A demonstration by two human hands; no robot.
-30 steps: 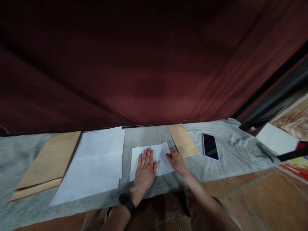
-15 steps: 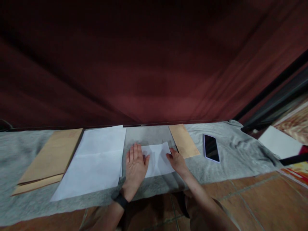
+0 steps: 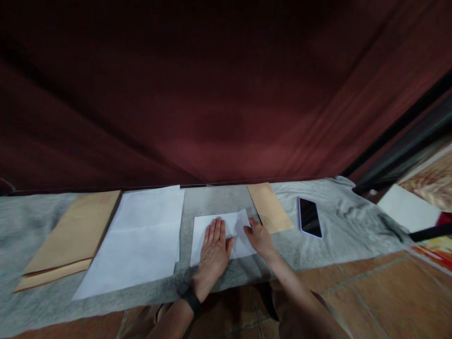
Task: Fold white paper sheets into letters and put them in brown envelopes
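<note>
A white sheet of paper (image 3: 198, 235) lies in front of me, its right end raised a little along a crease. My left hand (image 3: 216, 247), a dark band on its wrist, rests flat on the sheet with the fingers stretched out. At the right edge, my right hand (image 3: 259, 238) has the paper between its thumb and curled fingers. A small tan envelope (image 3: 271, 207) sits just beyond that hand. To the left are larger white sheets (image 3: 136, 249), the top one marked by a fold line across it.
Large tan envelopes (image 3: 70, 230) are stacked at the far left. A phone (image 3: 310, 217) in a lilac case lies at the right. All rest on a grey cloth (image 3: 349, 226) over a narrow surface. A dark red curtain (image 3: 226, 117) hangs behind, and tiled floor (image 3: 384, 292) shows in front.
My left hand has slid right, from the sheet's left edge to its middle, uncovering the left end. My right hand stays at the right edge.
</note>
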